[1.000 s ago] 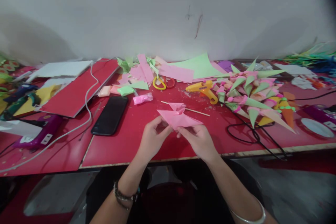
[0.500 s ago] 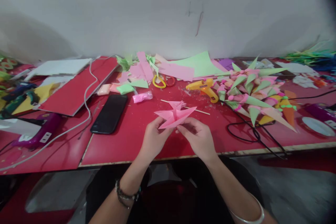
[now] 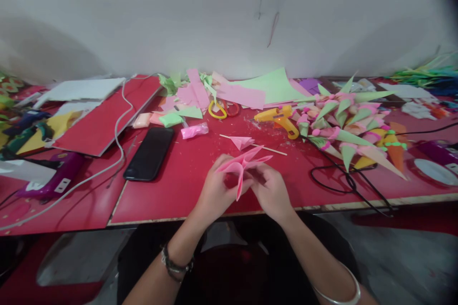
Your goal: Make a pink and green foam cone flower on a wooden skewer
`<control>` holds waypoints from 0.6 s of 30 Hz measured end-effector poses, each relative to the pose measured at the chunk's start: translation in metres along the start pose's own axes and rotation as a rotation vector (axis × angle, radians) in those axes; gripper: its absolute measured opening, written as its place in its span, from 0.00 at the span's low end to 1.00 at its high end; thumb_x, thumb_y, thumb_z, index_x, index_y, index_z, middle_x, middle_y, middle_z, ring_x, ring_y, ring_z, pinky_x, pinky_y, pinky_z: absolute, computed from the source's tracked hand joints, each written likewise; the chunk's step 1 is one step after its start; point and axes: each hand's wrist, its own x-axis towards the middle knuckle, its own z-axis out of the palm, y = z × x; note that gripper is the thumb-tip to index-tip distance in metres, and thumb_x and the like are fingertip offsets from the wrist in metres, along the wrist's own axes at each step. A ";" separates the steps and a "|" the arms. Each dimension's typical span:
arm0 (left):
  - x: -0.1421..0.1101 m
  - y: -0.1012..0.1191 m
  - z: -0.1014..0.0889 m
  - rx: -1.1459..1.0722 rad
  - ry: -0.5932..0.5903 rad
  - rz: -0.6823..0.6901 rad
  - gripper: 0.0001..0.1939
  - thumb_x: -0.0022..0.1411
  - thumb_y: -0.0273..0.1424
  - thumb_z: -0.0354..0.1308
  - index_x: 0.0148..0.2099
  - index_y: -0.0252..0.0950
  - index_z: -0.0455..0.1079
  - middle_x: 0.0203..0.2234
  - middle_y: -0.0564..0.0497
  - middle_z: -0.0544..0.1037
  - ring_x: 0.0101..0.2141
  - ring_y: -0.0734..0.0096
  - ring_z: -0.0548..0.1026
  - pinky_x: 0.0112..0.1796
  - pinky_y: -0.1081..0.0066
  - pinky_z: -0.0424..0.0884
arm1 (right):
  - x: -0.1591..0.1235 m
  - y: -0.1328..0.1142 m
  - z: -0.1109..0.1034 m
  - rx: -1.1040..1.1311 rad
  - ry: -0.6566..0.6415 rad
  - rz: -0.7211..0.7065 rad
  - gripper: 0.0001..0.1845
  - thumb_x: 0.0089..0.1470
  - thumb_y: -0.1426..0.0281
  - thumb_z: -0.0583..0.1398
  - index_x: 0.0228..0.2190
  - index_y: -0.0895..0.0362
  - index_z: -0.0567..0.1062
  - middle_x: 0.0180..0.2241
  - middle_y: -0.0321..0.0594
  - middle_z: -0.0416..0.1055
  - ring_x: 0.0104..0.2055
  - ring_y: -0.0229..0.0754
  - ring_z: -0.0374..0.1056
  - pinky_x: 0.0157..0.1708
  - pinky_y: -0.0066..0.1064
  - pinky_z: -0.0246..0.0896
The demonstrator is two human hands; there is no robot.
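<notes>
Between both hands, over the front of the red table (image 3: 186, 200), is a pink folded paper flower (image 3: 242, 167) with several pointed petals. My left hand (image 3: 218, 188) grips its left side, fingers closed and partly hidden behind the paper. On the other side my right hand (image 3: 270, 188) pinches the flower with thumb and fingers. Just beyond them a smaller pink folded paper piece (image 3: 240, 142) lies against a thin wooden stick (image 3: 270, 149) on the table.
A yellow glue gun (image 3: 277, 116) lies behind, its black cord looping right beside a pile of paper cones (image 3: 339, 124). Scissors (image 3: 217, 109), coloured paper scraps (image 3: 195, 93) and small clay packets (image 3: 171, 119) sit at the back. Leftward are a black phone (image 3: 149, 155) and a white cable (image 3: 119, 138).
The pink paper flower has turned and tilted in my hands, so one petal now points down towards me. It has come slightly nearer, exposing the smaller paper piece behind it.
</notes>
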 end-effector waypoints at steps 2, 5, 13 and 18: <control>0.000 0.001 0.001 0.036 0.077 -0.003 0.05 0.53 0.31 0.57 0.31 0.34 0.69 0.30 0.50 0.70 0.33 0.71 0.70 0.34 0.72 0.67 | -0.001 0.001 0.002 -0.019 -0.019 -0.001 0.07 0.47 0.69 0.58 0.30 0.57 0.73 0.31 0.43 0.74 0.35 0.44 0.69 0.38 0.37 0.63; 0.001 0.001 0.000 0.026 0.164 -0.036 0.07 0.55 0.32 0.55 0.30 0.34 0.70 0.26 0.52 0.70 0.29 0.73 0.70 0.31 0.74 0.67 | -0.003 0.001 0.005 0.034 -0.050 0.006 0.05 0.46 0.69 0.58 0.28 0.57 0.72 0.30 0.41 0.73 0.35 0.43 0.69 0.38 0.36 0.63; 0.003 -0.004 -0.001 -0.056 0.040 -0.124 0.09 0.55 0.33 0.54 0.31 0.34 0.73 0.25 0.51 0.75 0.28 0.71 0.71 0.32 0.73 0.67 | 0.002 -0.002 -0.003 0.245 0.062 0.094 0.10 0.48 0.66 0.57 0.35 0.55 0.69 0.29 0.36 0.68 0.29 0.36 0.64 0.31 0.27 0.61; 0.001 -0.003 0.002 -0.140 -0.029 -0.215 0.13 0.57 0.34 0.51 0.27 0.32 0.70 0.19 0.52 0.73 0.23 0.75 0.69 0.26 0.76 0.65 | 0.003 -0.005 -0.009 0.188 0.016 0.091 0.10 0.50 0.65 0.56 0.23 0.57 0.70 0.22 0.34 0.64 0.26 0.35 0.61 0.27 0.26 0.58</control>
